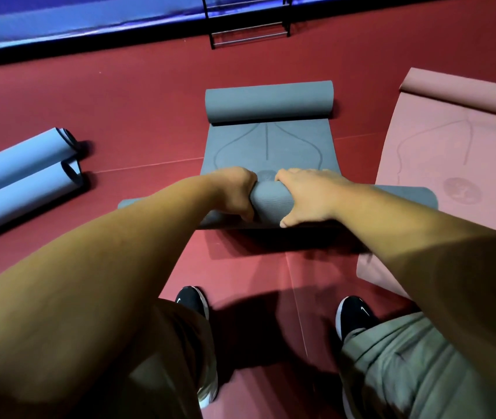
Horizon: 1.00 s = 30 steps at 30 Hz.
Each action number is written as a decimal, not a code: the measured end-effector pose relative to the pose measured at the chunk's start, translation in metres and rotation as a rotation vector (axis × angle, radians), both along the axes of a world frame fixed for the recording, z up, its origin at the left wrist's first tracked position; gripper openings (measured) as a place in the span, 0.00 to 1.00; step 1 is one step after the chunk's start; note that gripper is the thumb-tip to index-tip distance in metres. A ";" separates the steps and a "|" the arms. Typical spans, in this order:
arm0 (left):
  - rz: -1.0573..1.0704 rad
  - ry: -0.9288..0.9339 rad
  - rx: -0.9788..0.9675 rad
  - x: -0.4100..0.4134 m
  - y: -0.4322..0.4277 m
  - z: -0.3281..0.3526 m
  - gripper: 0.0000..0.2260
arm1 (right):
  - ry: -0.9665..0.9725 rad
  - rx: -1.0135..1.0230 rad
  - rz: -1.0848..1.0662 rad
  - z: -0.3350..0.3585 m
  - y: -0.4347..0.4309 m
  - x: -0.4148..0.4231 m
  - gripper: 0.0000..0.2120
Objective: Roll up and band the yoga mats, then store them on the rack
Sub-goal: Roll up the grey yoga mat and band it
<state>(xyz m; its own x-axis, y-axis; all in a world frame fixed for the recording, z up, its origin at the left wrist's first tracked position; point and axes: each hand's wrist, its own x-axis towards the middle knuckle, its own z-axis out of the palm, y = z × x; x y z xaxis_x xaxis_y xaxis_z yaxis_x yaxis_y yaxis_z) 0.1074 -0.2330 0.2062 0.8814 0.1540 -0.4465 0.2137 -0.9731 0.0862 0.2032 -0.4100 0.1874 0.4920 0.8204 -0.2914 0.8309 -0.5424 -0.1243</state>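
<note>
A grey yoga mat lies on the red floor straight ahead of me. Its far end is curled into a roll, and its near end is wound into a second roll under my hands. My left hand grips that near roll left of centre, fingers curled over the top. My right hand grips the same roll just to the right, thumb toward me. A pink mat lies flat on the right. Two light blue rolled mats lie side by side on the left. No band is visible.
A black metal rack stands at the back by a blue padded wall. My two black shoes stand on the red floor just behind the grey roll.
</note>
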 end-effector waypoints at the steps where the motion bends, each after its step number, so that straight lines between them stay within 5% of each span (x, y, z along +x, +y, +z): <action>1: 0.015 0.023 -0.028 0.000 0.001 0.000 0.21 | -0.017 -0.006 0.010 0.000 0.001 -0.002 0.39; 7: 0.037 0.135 -0.089 -0.002 -0.001 0.001 0.23 | 0.077 -0.032 -0.028 0.000 0.002 -0.002 0.23; 14: -0.104 -0.085 0.242 -0.003 -0.015 -0.006 0.41 | 0.214 0.058 -0.166 -0.001 -0.002 0.010 0.20; 16: -0.108 -0.126 0.269 -0.001 -0.017 -0.007 0.40 | 0.243 0.074 -0.162 0.000 -0.002 0.013 0.19; 20: -0.070 -0.104 0.126 0.001 -0.012 -0.005 0.27 | 0.247 0.035 -0.139 -0.002 -0.003 0.013 0.24; 26: -0.018 -0.001 0.038 0.002 0.005 0.000 0.25 | 0.064 -0.041 -0.075 -0.004 -0.005 0.011 0.49; 30: 0.018 0.088 -0.020 0.001 0.011 0.001 0.24 | 0.019 -0.039 -0.088 -0.007 -0.007 0.010 0.45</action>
<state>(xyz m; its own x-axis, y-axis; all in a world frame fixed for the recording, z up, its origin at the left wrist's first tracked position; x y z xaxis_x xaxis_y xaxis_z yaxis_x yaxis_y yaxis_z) 0.1080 -0.2222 0.2074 0.8360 0.1599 -0.5249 0.2391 -0.9672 0.0862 0.2134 -0.4165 0.1808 0.5560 0.7618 -0.3324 0.7773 -0.6182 -0.1168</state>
